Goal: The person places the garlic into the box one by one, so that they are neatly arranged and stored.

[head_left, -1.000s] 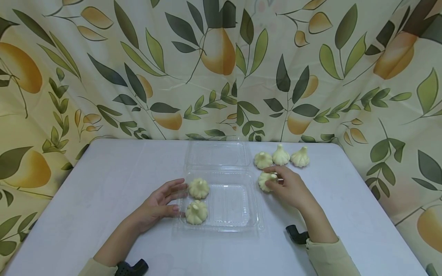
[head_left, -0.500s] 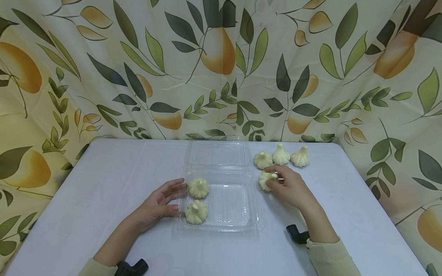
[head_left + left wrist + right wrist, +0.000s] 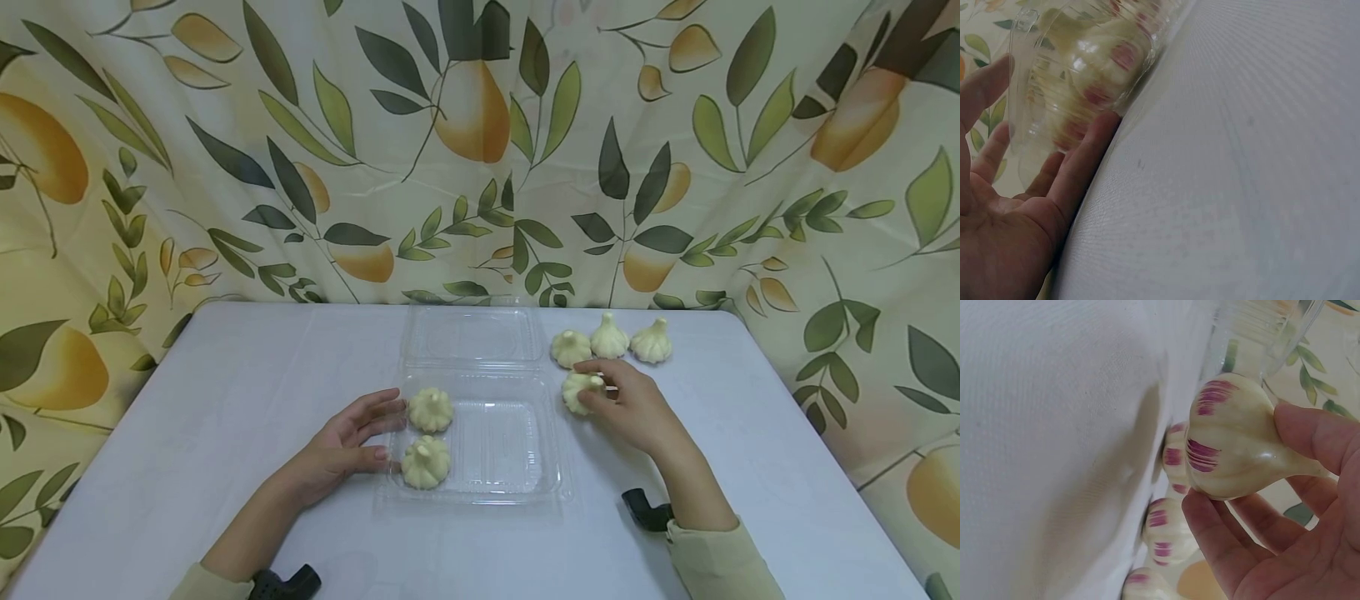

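In the head view my right hand [image 3: 628, 408] pinches a cream garlic bulb [image 3: 576, 394] between thumb and fingers, right of a clear plastic clamshell box [image 3: 517, 450]. The right wrist view shows purple streaks on this garlic bulb [image 3: 1229, 440], and a gap between it and the white cloth. Two bulbs stand in the box's left part, a rear garlic bulb [image 3: 431, 410] and a front garlic bulb [image 3: 426, 462]. My left hand [image 3: 345, 442] rests at the box's left side, fingers loosely extended. Seen from the left wrist, its fingertips touch the plastic wall [image 3: 1019, 119].
Behind the held bulb, three more stand in a row: a left bulb [image 3: 571, 349], a middle bulb [image 3: 609, 337] and a right bulb [image 3: 651, 342]. The box's lid [image 3: 472, 335] lies folded back. A patterned curtain [image 3: 465, 217] hangs behind the white table [image 3: 300, 358].
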The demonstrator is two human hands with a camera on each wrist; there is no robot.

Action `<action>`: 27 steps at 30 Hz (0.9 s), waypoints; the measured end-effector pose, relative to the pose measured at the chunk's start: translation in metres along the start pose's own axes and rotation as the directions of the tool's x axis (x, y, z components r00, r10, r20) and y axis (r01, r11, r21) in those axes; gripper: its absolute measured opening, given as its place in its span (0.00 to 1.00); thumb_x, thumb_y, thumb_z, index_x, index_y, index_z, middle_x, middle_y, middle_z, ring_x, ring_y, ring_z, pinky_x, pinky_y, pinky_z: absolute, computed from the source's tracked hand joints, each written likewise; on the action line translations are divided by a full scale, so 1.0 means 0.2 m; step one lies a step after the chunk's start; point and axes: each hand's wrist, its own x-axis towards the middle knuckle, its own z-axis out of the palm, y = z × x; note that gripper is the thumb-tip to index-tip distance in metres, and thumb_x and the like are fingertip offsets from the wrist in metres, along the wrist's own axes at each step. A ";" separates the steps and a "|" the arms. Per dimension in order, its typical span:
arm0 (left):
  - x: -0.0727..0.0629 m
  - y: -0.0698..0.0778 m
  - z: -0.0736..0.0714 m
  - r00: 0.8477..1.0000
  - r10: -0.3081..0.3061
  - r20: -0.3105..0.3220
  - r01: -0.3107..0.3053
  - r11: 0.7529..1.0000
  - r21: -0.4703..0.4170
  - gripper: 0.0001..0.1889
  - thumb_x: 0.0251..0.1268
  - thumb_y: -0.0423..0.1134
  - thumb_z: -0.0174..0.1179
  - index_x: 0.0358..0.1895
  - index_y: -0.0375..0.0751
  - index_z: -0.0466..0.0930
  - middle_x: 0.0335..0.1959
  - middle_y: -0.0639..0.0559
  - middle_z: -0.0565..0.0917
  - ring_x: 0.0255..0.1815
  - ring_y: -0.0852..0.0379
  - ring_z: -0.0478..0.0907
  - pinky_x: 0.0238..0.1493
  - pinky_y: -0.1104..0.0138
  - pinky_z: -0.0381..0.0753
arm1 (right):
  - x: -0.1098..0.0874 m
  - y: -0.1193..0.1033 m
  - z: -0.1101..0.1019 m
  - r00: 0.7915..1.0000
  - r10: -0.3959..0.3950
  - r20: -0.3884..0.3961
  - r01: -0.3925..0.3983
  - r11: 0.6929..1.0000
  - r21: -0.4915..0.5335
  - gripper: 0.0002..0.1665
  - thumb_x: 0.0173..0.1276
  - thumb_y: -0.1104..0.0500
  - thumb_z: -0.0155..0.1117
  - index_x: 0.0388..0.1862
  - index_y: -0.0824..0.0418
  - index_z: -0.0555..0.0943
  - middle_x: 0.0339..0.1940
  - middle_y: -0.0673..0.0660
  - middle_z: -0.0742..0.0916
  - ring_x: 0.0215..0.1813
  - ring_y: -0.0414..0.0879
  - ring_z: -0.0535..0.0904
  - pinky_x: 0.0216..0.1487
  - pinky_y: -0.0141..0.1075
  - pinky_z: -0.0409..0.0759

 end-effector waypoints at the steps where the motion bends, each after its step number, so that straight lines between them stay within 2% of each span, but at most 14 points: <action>1: 0.00 0.00 0.00 1.000 -0.002 0.000 0.002 1.000 0.000 0.40 0.66 0.26 0.59 0.78 0.40 0.51 0.78 0.38 0.55 0.75 0.43 0.60 0.54 0.57 0.83 | 0.00 0.00 0.00 1.000 -0.002 -0.002 0.002 1.000 0.002 0.21 0.68 0.62 0.67 0.60 0.61 0.80 0.62 0.62 0.82 0.62 0.61 0.79 0.57 0.54 0.81; 27: 0.00 -0.01 0.00 1.000 0.005 0.003 -0.005 1.000 -0.004 0.40 0.66 0.27 0.59 0.78 0.40 0.51 0.78 0.37 0.54 0.76 0.42 0.59 0.55 0.57 0.83 | 0.00 -0.05 -0.01 1.000 0.002 0.001 -0.002 1.000 -0.031 0.22 0.68 0.62 0.66 0.61 0.60 0.79 0.63 0.61 0.80 0.65 0.60 0.76 0.59 0.55 0.80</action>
